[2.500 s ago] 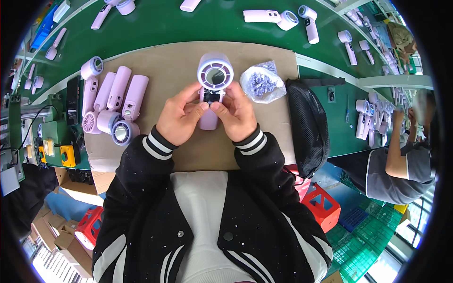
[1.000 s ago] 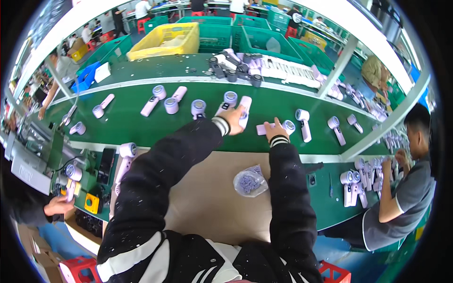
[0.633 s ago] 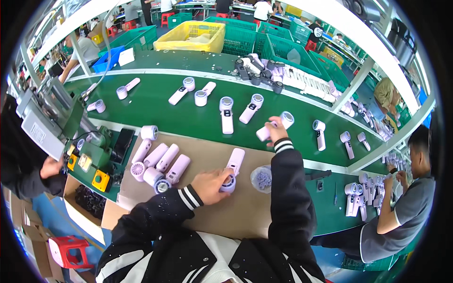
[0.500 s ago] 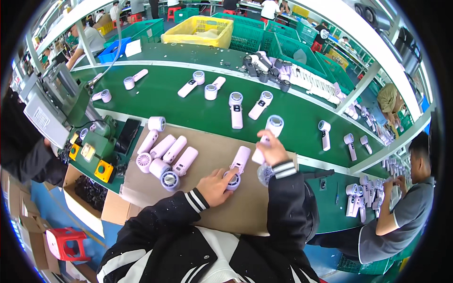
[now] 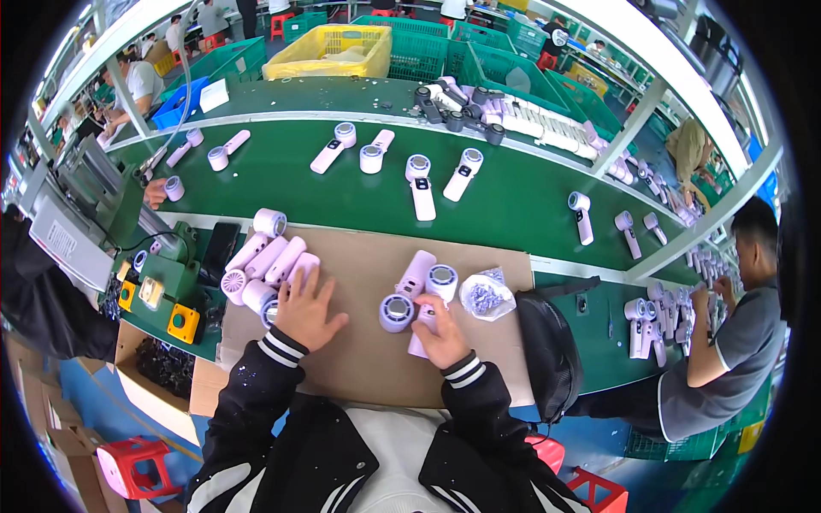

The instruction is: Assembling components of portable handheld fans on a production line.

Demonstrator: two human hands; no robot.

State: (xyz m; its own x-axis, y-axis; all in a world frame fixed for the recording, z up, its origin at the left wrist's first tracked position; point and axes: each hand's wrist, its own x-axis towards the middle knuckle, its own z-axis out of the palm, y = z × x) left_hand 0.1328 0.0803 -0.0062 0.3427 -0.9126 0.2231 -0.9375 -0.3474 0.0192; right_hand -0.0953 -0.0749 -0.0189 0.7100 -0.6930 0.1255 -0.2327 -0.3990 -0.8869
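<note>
My right hand [image 5: 442, 335] is closed round the handle of a lilac handheld fan [image 5: 441, 279], whose round head points away from me over the cardboard. Right beside it another lilac handheld fan [image 5: 396, 313] lies with its head toward me and its handle pointing away. My left hand [image 5: 308, 311] is spread with fingers apart at the right edge of a cluster of several lilac handheld fans [image 5: 256, 295]. Its fingertips rest on or just over the nearest one; contact is hard to tell. A clear plastic bag of small parts [image 5: 487, 295] lies right of my right hand.
Brown cardboard [image 5: 359, 368] covers my work spot. Beyond it, more fans lie spaced along the green conveyor belt [image 5: 299, 192]. A press machine with yellow-framed buttons [image 5: 182, 321] stands left. A black bag [image 5: 550, 355] lies at right, near a seated co-worker [image 5: 718, 325].
My right hand has brought a fan from the belt's near edge onto the cardboard. My left hand has left the middle fan and moved left to the cluster. The bag of parts is now uncovered.
</note>
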